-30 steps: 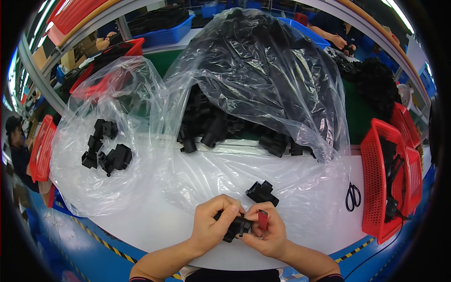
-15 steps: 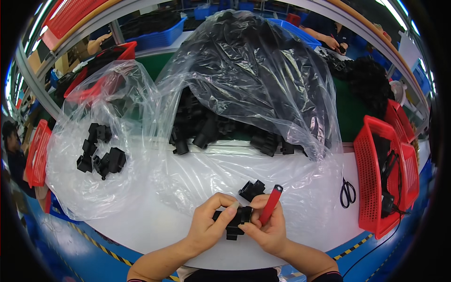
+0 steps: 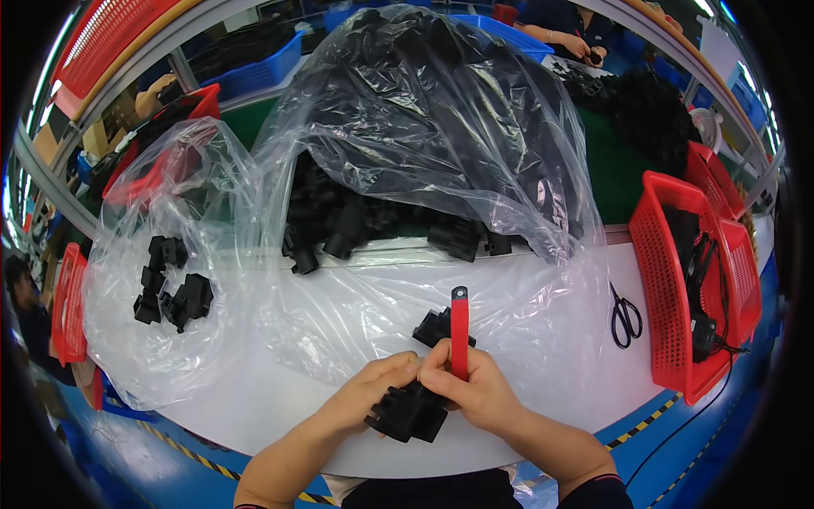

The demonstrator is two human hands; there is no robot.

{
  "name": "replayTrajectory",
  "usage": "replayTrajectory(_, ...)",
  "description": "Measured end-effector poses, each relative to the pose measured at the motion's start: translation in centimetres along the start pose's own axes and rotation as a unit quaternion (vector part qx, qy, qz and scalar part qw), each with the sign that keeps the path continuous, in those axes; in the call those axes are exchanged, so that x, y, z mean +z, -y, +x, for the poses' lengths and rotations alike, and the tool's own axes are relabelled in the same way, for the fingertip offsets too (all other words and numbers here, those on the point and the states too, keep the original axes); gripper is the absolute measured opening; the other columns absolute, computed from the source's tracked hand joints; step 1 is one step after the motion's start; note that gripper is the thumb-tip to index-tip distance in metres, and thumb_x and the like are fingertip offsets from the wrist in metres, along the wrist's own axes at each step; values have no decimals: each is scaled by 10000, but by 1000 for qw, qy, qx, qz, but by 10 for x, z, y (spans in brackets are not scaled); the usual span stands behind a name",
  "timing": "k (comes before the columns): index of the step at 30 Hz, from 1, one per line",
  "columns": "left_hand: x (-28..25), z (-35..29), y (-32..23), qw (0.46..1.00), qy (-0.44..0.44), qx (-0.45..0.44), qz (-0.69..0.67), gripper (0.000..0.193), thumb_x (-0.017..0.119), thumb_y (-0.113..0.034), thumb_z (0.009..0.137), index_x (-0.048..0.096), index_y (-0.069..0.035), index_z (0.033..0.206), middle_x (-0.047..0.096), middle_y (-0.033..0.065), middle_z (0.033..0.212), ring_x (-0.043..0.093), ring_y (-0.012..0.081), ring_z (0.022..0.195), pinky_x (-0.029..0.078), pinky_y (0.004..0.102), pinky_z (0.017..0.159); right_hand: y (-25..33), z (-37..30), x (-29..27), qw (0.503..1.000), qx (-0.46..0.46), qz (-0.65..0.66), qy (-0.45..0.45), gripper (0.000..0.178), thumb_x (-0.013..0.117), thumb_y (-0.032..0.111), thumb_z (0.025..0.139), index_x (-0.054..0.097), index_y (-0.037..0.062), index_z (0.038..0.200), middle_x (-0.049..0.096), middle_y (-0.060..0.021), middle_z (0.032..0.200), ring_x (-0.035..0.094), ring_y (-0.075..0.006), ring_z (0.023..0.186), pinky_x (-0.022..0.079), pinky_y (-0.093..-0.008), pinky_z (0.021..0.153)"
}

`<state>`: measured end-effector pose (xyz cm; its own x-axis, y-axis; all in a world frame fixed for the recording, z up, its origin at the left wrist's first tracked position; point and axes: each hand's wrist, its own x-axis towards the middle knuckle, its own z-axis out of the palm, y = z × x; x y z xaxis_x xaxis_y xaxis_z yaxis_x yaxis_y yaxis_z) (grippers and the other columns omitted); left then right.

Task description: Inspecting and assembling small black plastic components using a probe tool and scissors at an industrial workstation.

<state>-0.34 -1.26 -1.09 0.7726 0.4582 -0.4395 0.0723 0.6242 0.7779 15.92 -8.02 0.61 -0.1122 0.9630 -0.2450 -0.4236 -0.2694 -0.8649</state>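
Near the table's front edge, my left hand [image 3: 360,394] is closed around a black moulded plastic part [image 3: 411,414], which hangs just below my fingers. In my right hand [image 3: 483,394] stands a tool with a flat red handle [image 3: 459,331] and a dark, holed top end. Its working end is hidden by my fingers. My right fingertips meet the part's upper edge beside my left ones. Just beyond my hands lies another black plastic part [image 3: 431,326]. Farther off, a large clear plastic bag [image 3: 475,127] covers a heap of similar black parts [image 3: 348,225].
At left, a clear bag [image 3: 127,360] has several black parts [image 3: 197,297] on it. Black-handled scissors [image 3: 626,321] lie at right beside a red perforated basket [image 3: 657,297] with cables. Blue bins [image 3: 263,68] stand beyond the frame, where a co-worker's hands [image 3: 581,47] hold something dark.
The black part has been turned and now shows a broader side below my hands. The red handle has swung from slanting right to nearly upright. The whole view has shifted slightly.
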Motion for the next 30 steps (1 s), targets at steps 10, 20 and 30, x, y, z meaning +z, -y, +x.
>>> replayTrajectory(10, 15, 5, 0, 994, 17, -40, -102, 396, 527, -380, 876, 533, -2, 996, 586, 31, 804, 579, 69, 661, 479, 186, 567, 4, 0, -3, 998, 35, 45, 6, 145, 583, 175, 862, 523, 78, 772, 431, 57, 598, 317, -11, 479, 193, -192, 424)
replayTrajectory(20, 9, 5, 16, 993, 23, 101, -51, 323, 415, -367, 932, 474, -57, 863, 573, 93, 806, 573, 128, 716, 467, 231, 628, 14, -13, 1, 999, 4, 41, 15, 256, 533, 208, 890, 576, 13, 1050, 448, 29, 677, 357, -23, 527, 270, -182, 474)
replayTrajectory(30, 3, 5, 15, 942, -90, 319, -48, 322, 335, -341, 957, 448, -42, 915, 529, 139, 923, 541, 154, 791, 475, 269, 700, 10, -16, 4, 987, -73, -131, 53, 461, 663, 100, 794, 477, 47, 1213, 416, 40, 696, 350, -16, 556, 294, -172, 539)
